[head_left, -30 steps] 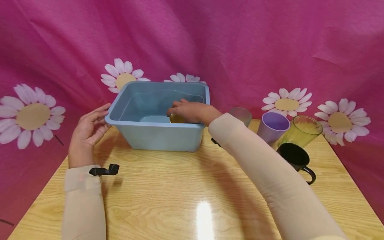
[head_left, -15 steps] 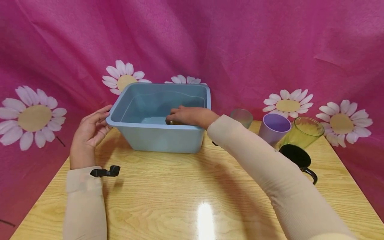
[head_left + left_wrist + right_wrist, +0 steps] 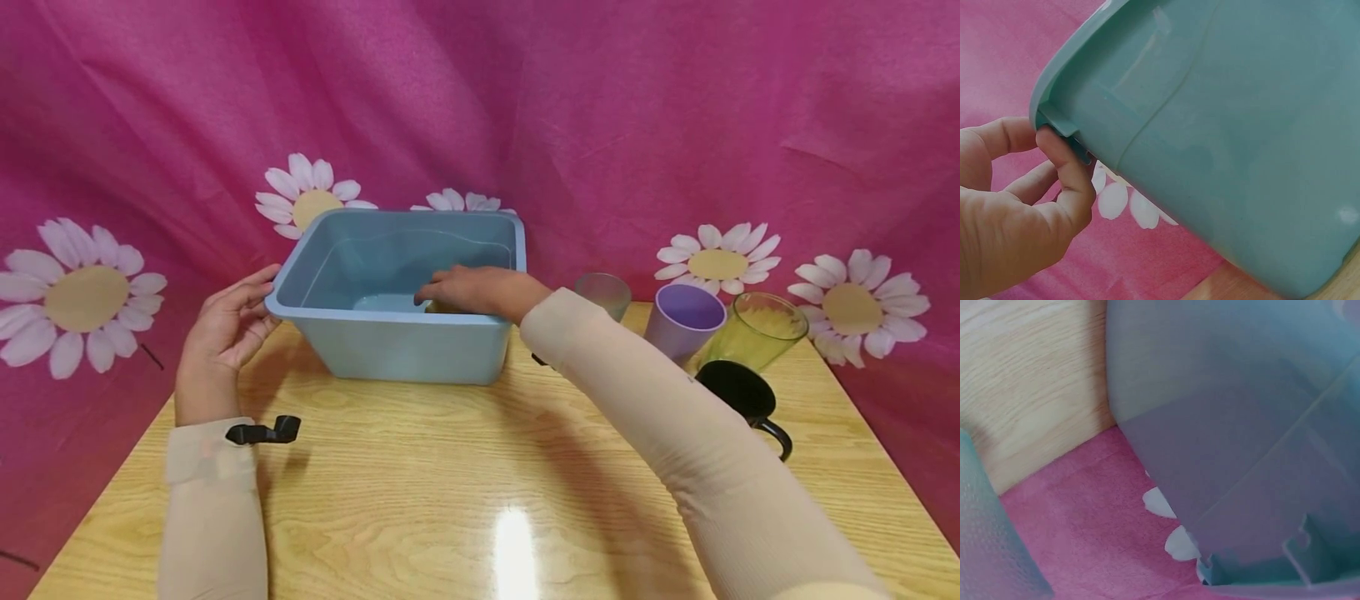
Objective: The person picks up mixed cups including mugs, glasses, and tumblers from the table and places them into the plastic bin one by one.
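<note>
My left hand (image 3: pixel 228 329) grips the left rim of a blue-grey plastic bin (image 3: pixel 397 350) in the head view. In the left wrist view its thumb and fingers (image 3: pixel 1063 156) pinch the bin's rim at the corner. My right hand (image 3: pixel 480 290) reaches over the bin's right side, its fingers down inside. A small yellowish-brown piece of a rounded, cup-like thing (image 3: pixel 442 308) shows under those fingers; the rest is hidden by the hand and the front wall. I cannot tell whether the fingers hold it. The right wrist view shows the bin's outer wall (image 3: pixel 1210 437), not the hand.
Right of the bin, on the wooden table (image 3: pixel 390 475), stand a frosted glass (image 3: pixel 604 292), a purple cup (image 3: pixel 682 325), a yellow-green glass (image 3: pixel 757 333) and a black mug (image 3: pixel 742 396). My right sleeve passes close before them. A pink flowered cloth (image 3: pixel 585 125) hangs behind.
My right hand has sunk slightly deeper into the bin, and less of the yellowish-brown thing shows. Its fingers have shifted a little since half a second ago. The left hand keeps its grip.
</note>
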A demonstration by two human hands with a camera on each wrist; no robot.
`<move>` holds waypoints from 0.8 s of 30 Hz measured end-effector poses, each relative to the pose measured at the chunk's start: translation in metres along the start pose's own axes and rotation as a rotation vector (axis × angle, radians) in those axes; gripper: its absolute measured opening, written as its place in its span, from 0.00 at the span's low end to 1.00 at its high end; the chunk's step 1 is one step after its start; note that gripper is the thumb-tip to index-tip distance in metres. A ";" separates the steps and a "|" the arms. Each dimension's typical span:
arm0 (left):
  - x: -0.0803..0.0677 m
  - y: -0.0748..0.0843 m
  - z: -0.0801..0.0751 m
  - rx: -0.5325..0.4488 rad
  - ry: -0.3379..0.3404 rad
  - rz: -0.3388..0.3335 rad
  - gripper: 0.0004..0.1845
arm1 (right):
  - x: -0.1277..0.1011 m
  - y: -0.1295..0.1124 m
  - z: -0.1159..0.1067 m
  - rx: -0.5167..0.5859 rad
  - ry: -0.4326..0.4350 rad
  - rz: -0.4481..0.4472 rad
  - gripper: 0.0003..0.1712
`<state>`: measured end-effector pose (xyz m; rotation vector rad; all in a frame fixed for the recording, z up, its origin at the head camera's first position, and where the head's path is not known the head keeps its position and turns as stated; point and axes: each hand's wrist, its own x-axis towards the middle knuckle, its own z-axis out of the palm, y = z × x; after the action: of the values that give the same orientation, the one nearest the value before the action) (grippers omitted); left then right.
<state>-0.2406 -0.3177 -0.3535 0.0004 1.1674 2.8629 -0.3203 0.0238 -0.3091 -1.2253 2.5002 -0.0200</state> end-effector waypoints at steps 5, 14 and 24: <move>0.000 -0.001 0.001 -0.007 -0.001 -0.002 0.14 | -0.008 0.000 -0.006 -0.047 0.054 -0.019 0.30; -0.003 -0.002 0.000 -0.007 0.012 -0.007 0.14 | -0.027 0.002 -0.021 -0.104 0.139 -0.021 0.39; -0.004 -0.001 0.003 -0.017 -0.019 -0.006 0.15 | -0.069 0.017 -0.034 -0.128 0.328 -0.028 0.32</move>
<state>-0.2369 -0.3152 -0.3519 0.0231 1.1384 2.8605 -0.3052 0.0828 -0.2588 -1.4067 2.8010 -0.0747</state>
